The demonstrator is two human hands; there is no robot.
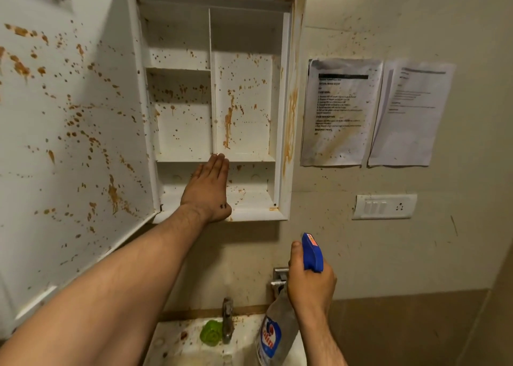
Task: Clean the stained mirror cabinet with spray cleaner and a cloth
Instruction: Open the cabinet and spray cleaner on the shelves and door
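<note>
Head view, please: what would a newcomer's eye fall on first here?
The open cabinet at centre and its door, swung left, are spattered with orange-brown stains. The left hand is stretched flat before its bottom compartment, while the right hand grips a spray bottle at lower right. A green cloth lies in the sink below.

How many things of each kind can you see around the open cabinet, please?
Paper sheets: 2
Spray bottle: 1
Green cloth: 1
Tap: 1
Switch plate: 1
Total: 6
</note>
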